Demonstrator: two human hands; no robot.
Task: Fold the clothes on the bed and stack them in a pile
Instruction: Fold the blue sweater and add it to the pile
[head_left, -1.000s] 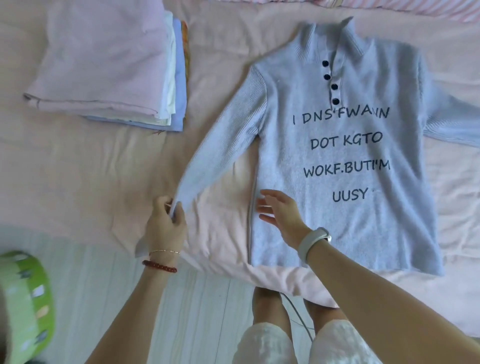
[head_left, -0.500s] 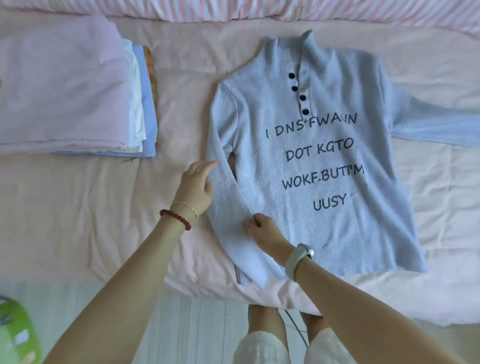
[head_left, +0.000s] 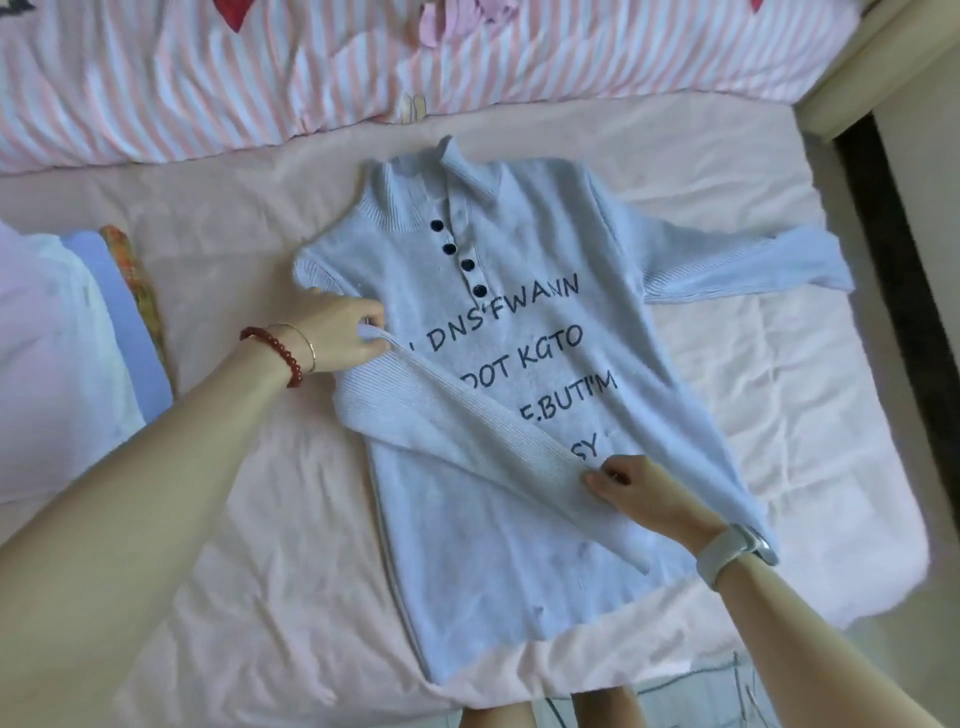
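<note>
A light blue knit sweater (head_left: 524, 561) with black lettering and dark buttons lies face up on the pink bed sheet (head_left: 249, 545). Its left sleeve (head_left: 467, 426) is folded diagonally across the chest. My left hand (head_left: 337, 332) pinches the fold of that sleeve near the shoulder. My right hand (head_left: 644, 493) grips the sleeve's cuff end over the lower right of the sweater. The other sleeve (head_left: 737, 270) stretches out flat to the right. A pile of folded clothes (head_left: 62, 353) sits at the left edge, partly cut off.
A pink-and-white striped duvet (head_left: 363, 67) lies bunched along the far side of the bed. A pale bed frame (head_left: 883, 67) and a dark gap run down the right. My legs show below the bed's near edge.
The left sleeve has been carried from beside the sweater's body across its front. My right hand moved right with the cuff. My left hand moved up to the shoulder. The camera tilted up and right.
</note>
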